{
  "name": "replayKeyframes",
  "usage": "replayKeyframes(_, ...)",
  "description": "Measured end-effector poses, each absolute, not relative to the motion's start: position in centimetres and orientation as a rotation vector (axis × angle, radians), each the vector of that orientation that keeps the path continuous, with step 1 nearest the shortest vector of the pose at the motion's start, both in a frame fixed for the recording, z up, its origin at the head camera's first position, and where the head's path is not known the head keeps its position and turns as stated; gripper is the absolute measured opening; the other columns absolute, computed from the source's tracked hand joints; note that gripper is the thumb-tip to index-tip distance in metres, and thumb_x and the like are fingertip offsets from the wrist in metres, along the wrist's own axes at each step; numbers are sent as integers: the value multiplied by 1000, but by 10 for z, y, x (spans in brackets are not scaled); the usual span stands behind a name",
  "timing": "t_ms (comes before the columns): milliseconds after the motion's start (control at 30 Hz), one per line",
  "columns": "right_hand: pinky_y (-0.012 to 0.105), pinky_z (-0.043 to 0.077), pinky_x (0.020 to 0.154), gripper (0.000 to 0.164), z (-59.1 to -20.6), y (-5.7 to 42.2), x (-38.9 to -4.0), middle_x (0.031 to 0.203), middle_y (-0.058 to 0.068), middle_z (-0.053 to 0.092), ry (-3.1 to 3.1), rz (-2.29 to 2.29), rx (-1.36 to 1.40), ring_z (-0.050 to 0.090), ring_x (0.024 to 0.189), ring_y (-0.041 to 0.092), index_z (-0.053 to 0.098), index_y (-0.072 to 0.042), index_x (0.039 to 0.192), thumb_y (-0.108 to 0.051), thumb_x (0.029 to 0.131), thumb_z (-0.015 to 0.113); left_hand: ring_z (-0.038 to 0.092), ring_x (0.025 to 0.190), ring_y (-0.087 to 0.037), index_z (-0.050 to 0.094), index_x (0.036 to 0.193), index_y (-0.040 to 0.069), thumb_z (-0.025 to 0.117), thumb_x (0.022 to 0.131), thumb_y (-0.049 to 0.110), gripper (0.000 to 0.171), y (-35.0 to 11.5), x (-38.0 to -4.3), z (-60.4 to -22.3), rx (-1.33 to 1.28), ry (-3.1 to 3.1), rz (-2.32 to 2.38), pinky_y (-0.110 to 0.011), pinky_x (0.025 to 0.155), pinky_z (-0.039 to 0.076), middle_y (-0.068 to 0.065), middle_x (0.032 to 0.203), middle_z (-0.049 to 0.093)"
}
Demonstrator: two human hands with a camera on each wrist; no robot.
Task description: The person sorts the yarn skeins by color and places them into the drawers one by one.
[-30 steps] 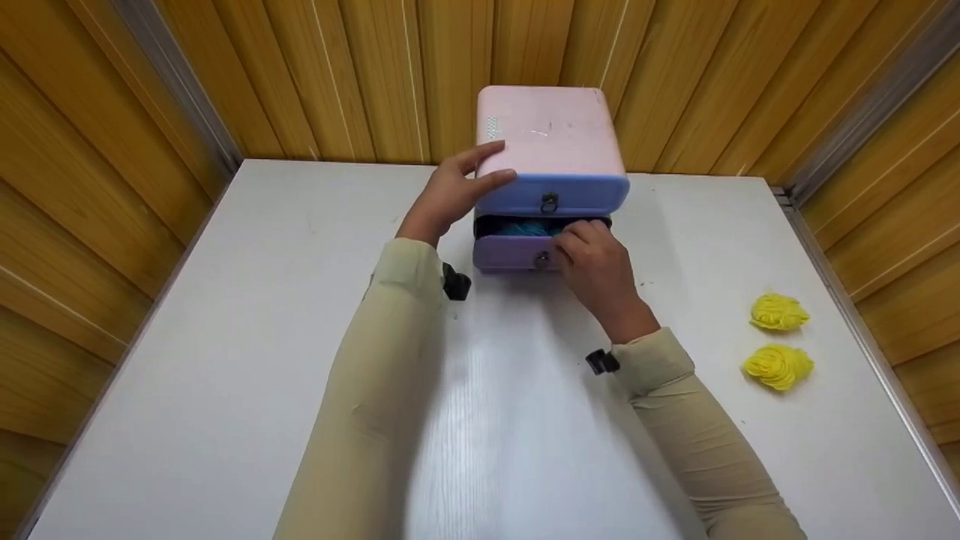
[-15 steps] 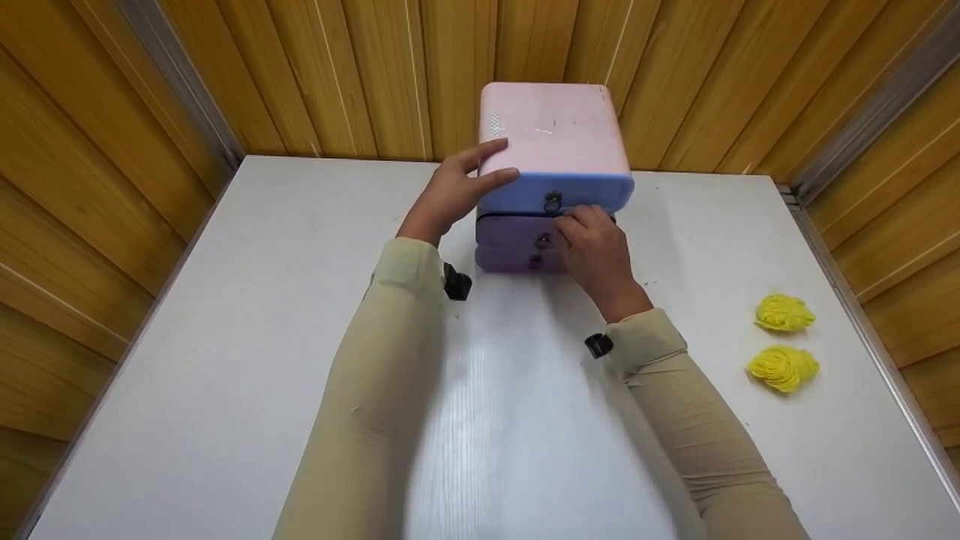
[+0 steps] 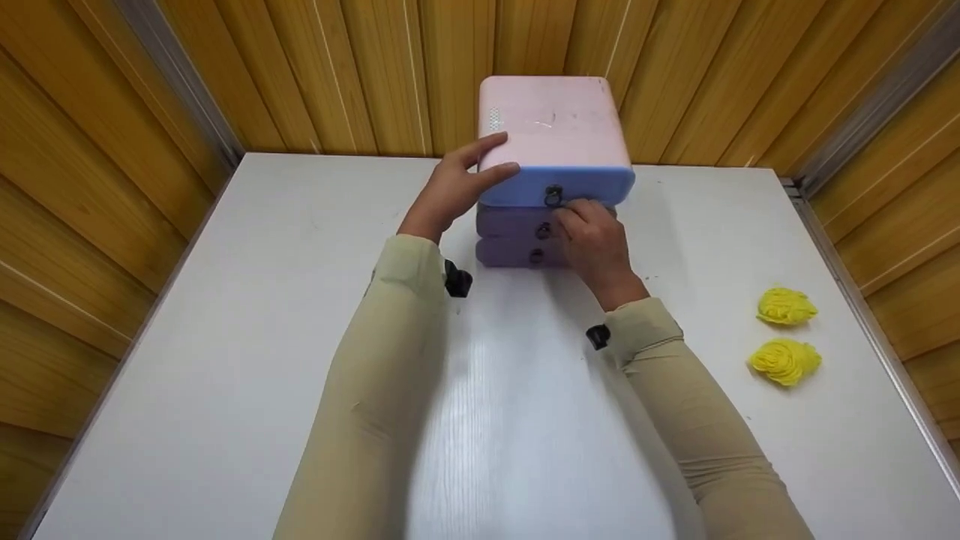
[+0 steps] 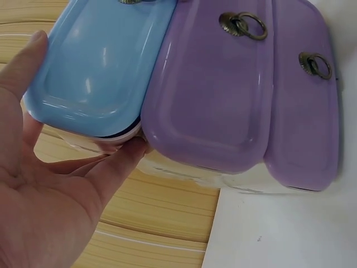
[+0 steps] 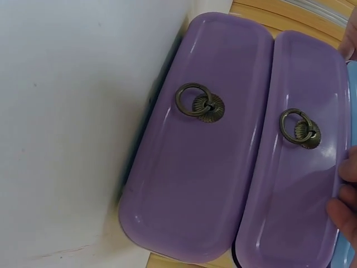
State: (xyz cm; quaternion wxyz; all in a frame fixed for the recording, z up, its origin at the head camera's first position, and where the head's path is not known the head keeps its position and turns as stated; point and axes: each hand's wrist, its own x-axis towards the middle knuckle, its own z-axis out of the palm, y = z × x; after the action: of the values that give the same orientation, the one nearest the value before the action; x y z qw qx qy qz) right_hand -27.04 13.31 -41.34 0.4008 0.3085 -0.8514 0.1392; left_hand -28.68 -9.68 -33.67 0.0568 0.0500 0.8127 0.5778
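Observation:
A small chest of drawers [image 3: 555, 124] has a pink top, a blue upper drawer [image 3: 525, 186] and two purple drawers with ring pulls. My left hand [image 3: 454, 187] holds its upper left corner, thumb and a finger on the pink top, other fingers along the side in the left wrist view. My right hand [image 3: 598, 244] rests bent fingertips against the upper edge of the middle purple drawer [image 5: 298, 184], right of its ring pull [image 5: 301, 128]. The bottom purple drawer [image 5: 201, 145] sits below it. Both purple fronts look pushed in, and their contents are hidden.
Two yellow bundles, one behind [image 3: 786, 307] and one in front [image 3: 785, 361], lie at the right of the white table [image 3: 225, 360]. Wood-look panels [image 3: 375, 75] enclose the back and sides. The chest stands near the back edge.
The middle purple drawer has moved back into the chest, covering the blue-green stuff inside a lower drawer. The right hand has moved slightly back and up; the left stays on the corner.

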Motion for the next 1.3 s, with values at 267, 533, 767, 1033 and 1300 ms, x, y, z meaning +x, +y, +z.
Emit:
replayKeyframes(267,39,57,70,8,-419,133,-270,85,12,64,-2156,352,765,64,79,28,72,-1,93,-5,91,66,39,140,-21,37,135,62,80,74,49,75,-96,-287,-347,142,2504,1691,-46,109,40,12,155,33)
replayKeyframes(533,40,57,71,9,-422,132,-268,85,13,63,-2166,437,753,64,82,28,73,-1,95,-5,90,67,33,142,-22,18,144,61,83,76,12,106,-93,-290,-362,262,2744,1472,-46,111,37,4,159,24)
replayKeyframes(767,39,56,70,10,-424,131,-264,84,12,67,-2169,507,752,65,80,28,73,-3,93,-5,92,63,33,143,-27,12,146,59,83,74,9,114,-92,-287,-360,249,2845,1314,-47,112,36,-3,158,25)
replayKeyframes(1033,40,54,71,7,-434,133,-261,82,10,71,-2288,607,710,66,76,26,72,-5,90,-7,87,67,32,144,-25,10,145,61,82,77,11,111,-92,-290,-358,234,2855,1250,-48,114,34,-2,158,25)
replayKeyframes(1300,43,53,76,11,-444,135,-257,87,10,73,-2474,702,634,67,81,27,75,-5,93,-13,85,71,33,143,-24,11,144,62,81,78,12,108,-93,-291,-359,246,2851,1248,-47,114,34,-2,158,27)
